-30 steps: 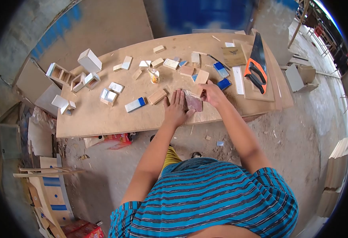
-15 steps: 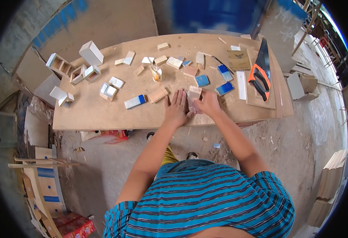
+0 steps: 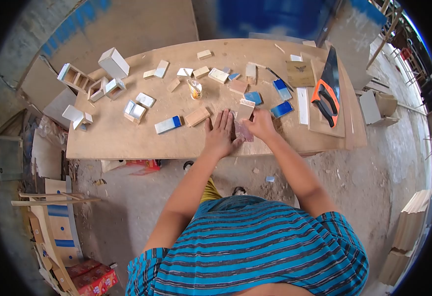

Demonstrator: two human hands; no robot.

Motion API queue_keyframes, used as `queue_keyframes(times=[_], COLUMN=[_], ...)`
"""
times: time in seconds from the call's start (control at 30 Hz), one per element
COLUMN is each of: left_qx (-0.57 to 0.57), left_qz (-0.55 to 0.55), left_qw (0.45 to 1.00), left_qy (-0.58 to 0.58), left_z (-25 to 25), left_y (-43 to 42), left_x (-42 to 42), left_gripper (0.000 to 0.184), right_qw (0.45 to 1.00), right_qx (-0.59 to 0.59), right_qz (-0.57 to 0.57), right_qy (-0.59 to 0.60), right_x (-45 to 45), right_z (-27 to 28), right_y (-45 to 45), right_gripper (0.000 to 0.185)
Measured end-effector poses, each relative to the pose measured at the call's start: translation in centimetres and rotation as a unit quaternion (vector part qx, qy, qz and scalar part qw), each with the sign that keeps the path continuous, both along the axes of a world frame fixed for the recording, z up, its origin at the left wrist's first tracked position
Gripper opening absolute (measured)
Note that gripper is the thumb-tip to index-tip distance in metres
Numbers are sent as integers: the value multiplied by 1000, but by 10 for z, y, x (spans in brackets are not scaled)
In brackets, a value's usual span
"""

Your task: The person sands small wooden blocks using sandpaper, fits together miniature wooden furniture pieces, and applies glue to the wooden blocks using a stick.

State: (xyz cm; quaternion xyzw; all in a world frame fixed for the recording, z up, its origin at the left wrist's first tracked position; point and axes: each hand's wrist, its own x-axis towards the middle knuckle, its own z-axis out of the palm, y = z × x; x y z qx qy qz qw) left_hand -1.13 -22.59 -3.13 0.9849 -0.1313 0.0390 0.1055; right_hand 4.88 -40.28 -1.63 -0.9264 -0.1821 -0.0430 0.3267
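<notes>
"What did your right hand (image 3: pixel 261 124) have?"

"You had it closed around a small wooden block (image 3: pixel 246 109), held over the reddish sandpaper (image 3: pixel 245 132) near the front edge of the plywood table (image 3: pixel 142 143)."

"And your left hand (image 3: pixel 219 140)?"

"It lay palm down with fingers extended, grasping nothing, at the sandpaper's left edge."

"What was around you?"

"Just left of that hand sat a bare wood block (image 3: pixel 197 117), then a blue-ended block (image 3: pixel 168 125); an orange-handled handsaw (image 3: pixel 326 96) rested well to your right."
</notes>
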Motion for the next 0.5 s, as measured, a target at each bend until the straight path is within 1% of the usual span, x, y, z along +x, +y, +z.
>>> queue_keyframes(times=[0.03, 0.13, 0.23, 0.27, 0.37, 0.4, 0.5], left_qx=[-2, -12, 2, 2, -7, -12, -18], left_qz=[-1, 2, 2, -1, 2, 2, 1], left_qw=[1000, 1000, 1000, 1000, 1000, 1000, 999], left_qy=[-7, 8, 27, 28, 24, 21, 28], left_z=[-1, -1, 5, 6, 6, 6, 6], left_y=[1, 2, 1, 1, 2, 2, 2], left_x=[1, 3, 1, 0, -1, 0, -2], left_gripper=[96, 96, 97, 97, 97, 97, 96], right_qw=[1000, 998, 995, 995, 997, 993, 995], right_qx=[-17, 38, 63, 60, 66, 118, 12], right_qz=[5, 55, 70, 51, -10, 13, 31], right_qy=[24, -12, -37, -63, 37, 14, 92], right_x=[0, -37, -28, -17, 6, 9, -12], right_z=[1, -5, -7, -11, 6, 6, 9], right_y=[-3, -11, -11, -9, -1, -2, -11], right_gripper=[34, 39, 37, 35, 36, 38, 41])
